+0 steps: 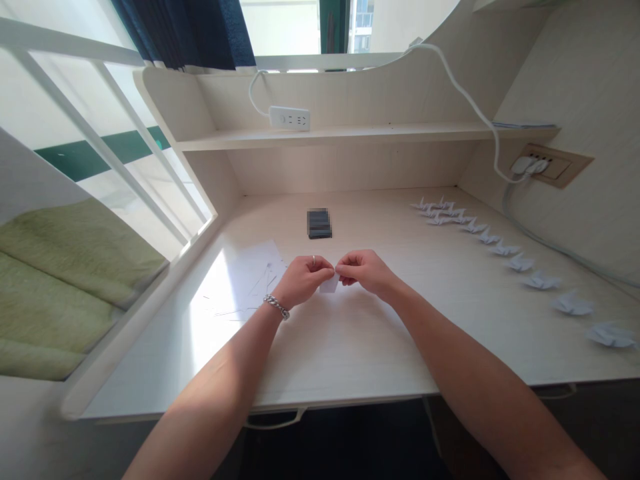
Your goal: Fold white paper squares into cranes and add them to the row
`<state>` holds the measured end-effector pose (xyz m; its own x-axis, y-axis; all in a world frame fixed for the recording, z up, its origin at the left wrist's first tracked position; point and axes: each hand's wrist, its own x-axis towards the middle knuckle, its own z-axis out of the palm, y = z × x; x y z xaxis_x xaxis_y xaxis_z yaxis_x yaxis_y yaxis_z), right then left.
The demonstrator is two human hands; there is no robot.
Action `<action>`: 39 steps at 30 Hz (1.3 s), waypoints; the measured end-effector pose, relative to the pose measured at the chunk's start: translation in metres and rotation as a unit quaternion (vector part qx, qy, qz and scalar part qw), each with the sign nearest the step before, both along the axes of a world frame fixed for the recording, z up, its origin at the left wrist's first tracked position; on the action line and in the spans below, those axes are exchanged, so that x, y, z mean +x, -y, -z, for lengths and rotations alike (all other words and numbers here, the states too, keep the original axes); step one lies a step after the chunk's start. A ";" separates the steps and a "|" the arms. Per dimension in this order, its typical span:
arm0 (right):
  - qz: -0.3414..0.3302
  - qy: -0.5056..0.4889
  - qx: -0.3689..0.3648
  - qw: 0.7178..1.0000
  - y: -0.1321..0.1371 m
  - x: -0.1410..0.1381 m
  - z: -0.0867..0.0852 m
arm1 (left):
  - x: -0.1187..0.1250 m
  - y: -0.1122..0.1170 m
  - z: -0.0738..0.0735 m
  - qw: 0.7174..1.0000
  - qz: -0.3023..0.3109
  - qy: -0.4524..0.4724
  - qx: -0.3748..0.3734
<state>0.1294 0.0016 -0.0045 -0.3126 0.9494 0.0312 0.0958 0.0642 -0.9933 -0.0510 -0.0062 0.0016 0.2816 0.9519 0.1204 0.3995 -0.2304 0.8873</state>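
Observation:
A small piece of white paper (329, 285) is pinched between both hands, just above the desk. My left hand (303, 277), with a ring and a chain bracelet, is closed on its upper left edge. On the other side my right hand (367, 270) grips the upper right corner between thumb and fingers. The fingertips hide the paper's top, so its folds cannot be made out. Beyond the hands lies a small dark block (319, 223), blurred out. Folded paper cranes (504, 249) stand in a line along the desk's right side.
White paper sheets (250, 270) with thin strips lie left of my hands, partly in sunlight. A power strip (289, 119) rests on the shelf (350, 135) at the back. A white cable runs down to the wall socket (555, 165). White bed rails (125, 133) border the left.

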 end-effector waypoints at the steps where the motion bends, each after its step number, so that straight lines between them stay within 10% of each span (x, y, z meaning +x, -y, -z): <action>1: -0.002 0.000 -0.005 1.000 0.000 0.002 -0.001 | -0.001 0.000 -0.001 1.000 0.004 0.004 -0.007; 13: 0.011 -0.026 -0.010 1.000 -0.005 0.020 -0.010 | -0.019 -0.002 -0.010 0.998 0.045 0.027 -0.043; 19: 0.086 -0.052 0.011 0.995 -0.007 0.020 -0.007 | -0.021 -0.007 -0.006 0.987 -0.054 0.144 -0.045; 39: 0.022 0.061 0.084 0.994 0.001 0.002 0.000 | 0.003 -0.001 0.005 0.994 -0.015 0.102 0.021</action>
